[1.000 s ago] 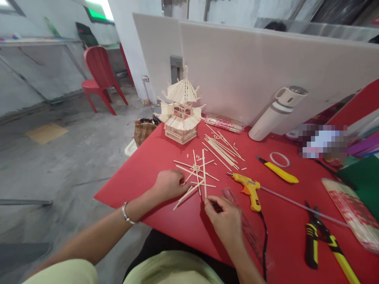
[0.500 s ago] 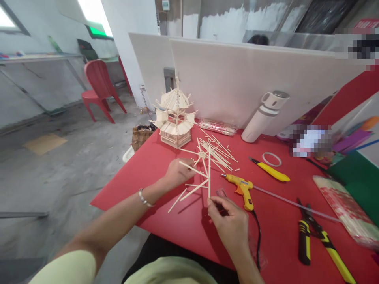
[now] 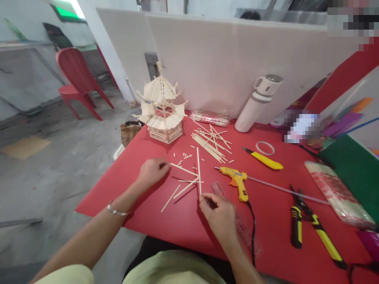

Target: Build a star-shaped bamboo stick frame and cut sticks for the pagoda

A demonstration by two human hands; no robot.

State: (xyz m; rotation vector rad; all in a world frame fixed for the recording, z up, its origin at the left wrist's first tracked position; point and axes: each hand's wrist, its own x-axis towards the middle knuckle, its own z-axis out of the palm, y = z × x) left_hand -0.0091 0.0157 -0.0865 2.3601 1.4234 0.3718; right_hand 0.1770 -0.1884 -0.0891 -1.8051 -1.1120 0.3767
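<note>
My right hand [image 3: 220, 213] pinches the near end of a thin wooden stick [image 3: 198, 165], which has other sticks joined to it in a branching frame. My left hand [image 3: 152, 173] has thumb and fingers closed at the outer end of a side stick [image 3: 183, 169] of this same frame. A loose stick [image 3: 170, 198] lies on the red table below the frame. Short cut bits [image 3: 185, 156] are scattered just beyond it. A star-shaped stick piece [image 3: 213, 135] rests on the pile of sticks [image 3: 209, 148] further back.
A wooden pagoda model [image 3: 162, 114] stands at the back left. To the right lie a yellow glue gun [image 3: 237, 179] with its cord, a utility knife [image 3: 266, 160], a tape ring [image 3: 265, 148] and cutters [image 3: 308, 217]. A white flask [image 3: 257, 104] stands behind; a clear ruler [image 3: 239, 225] lies by my right hand.
The star-shaped piece has shifted away onto the stick pile. My left hand has drawn back leftward to the side stick's end. My right hand keeps its pinch, and the view has shifted.
</note>
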